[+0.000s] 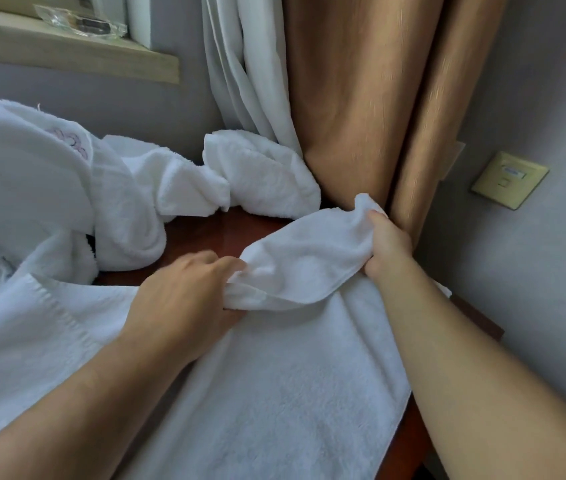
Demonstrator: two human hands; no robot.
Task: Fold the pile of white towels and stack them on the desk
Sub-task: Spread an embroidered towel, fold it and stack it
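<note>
Small towel (302, 258) is off the bench (212, 233), stretched between both hands. We read its long axis as left-near to right-far, with the right end higher. The cloth is bunched and sags slightly in the middle. It hangs over the far edge of the large towel (274, 393).

Left hand (184, 292): back of hand up, forearm coming in from near left. Its fingers (226, 263) are curled over the left end of the small towel with the thumb underneath, a pinch grip.

Right hand (387, 247): clenched in a fist round the right end, and a tuft of cloth sticks out above the fist. The forearm reaches in from near right, nearly straight. The hand sits just beside the tan curtain (361, 98).

The large towel lies flat on the bench under both forearms. Its right edge runs roughly near-to-far along the bench's right side. The frame cuts off the near part, so we cannot tell its long axis.

The pile of towels (32, 188) is heaped at far left, unfolded; one piece shows a faint embroidered mark. One crumpled towel (260, 174) sits at the far side against a white curtain (240, 64). Bare red-brown bench shows between that towel and the hands.

A wall plate (510, 180) is on the right wall. A glass ashtray (80, 20) sits on the window sill (66, 53) at far left.
</note>
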